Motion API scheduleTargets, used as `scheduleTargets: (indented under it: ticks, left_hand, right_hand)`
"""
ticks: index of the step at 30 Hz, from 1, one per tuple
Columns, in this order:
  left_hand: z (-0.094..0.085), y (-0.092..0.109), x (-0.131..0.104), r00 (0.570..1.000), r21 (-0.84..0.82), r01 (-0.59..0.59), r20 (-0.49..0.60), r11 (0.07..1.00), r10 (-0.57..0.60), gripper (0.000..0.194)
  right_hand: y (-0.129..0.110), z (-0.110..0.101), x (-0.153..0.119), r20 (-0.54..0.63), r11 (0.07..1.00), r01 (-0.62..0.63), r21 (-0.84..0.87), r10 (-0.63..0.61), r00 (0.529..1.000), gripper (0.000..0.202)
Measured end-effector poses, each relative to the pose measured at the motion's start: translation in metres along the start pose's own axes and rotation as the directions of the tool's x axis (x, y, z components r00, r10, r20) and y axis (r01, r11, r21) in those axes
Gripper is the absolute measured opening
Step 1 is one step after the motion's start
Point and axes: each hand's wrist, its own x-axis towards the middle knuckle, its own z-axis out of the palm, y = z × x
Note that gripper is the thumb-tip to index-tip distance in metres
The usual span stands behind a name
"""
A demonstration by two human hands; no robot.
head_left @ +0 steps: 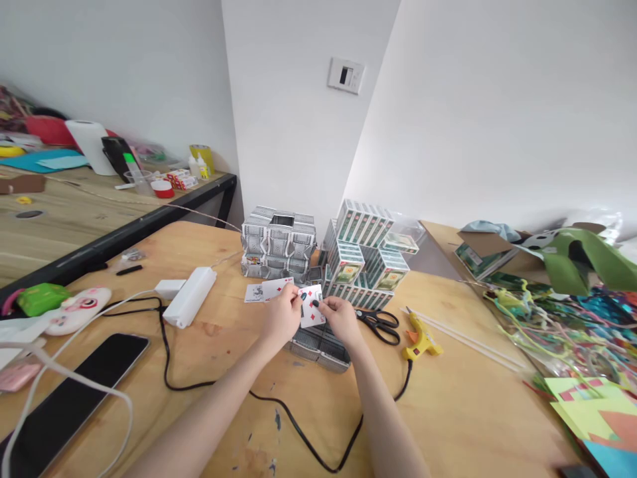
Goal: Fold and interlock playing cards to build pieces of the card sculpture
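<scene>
At mid-surface (pixel 448 398), above the near card-built piece (pixel 326 356): one playing card (pixel 311 318), red diamonds showing, held by both side edges. Left hand (pixel 281 313): fingers pinched together on the card's left edge. Right hand (pixel 344 322): fingers likewise pinched on the right edge. Near piece has open compartments, interiors dark, partly masked by the hands. Behind and left, larger card-built block (pixel 279 249), hollow in its top; loose cards (pixel 254 293) flat before it. To the right, printed boxes (pixel 348 271) stacked in tiers, contents hidden. On the second surface (pixel 54 226), far left: clear cup (pixel 142 183); green-capped stick (pixel 130 161) in or behind it, cannot tell which. Far right: cardboard carton (pixel 486 241), green fabric (pixel 567 262) across its right part.
</scene>
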Motion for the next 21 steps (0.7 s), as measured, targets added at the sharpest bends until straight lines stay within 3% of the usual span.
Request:
scheduleTargets:
  ticks: [14,21]
  left_hand:
    - [-0.0047,0.0024,0.0,1.0,-0.09,0.003,-0.016,0.996,-0.004,0.006]
    - [-0.006,0.0034,0.0001,0.999,-0.065,-0.026,-0.024,0.998,0.025,0.006]
  right_hand:
    - [-0.0019,0.0035,-0.0016,0.142,0.969,-0.07,0.237,0.036,0.989,0.031]
    - [0.0014,0.0027,-0.0004,0.283,0.983,-0.122,0.139,0.078,0.956,0.035]
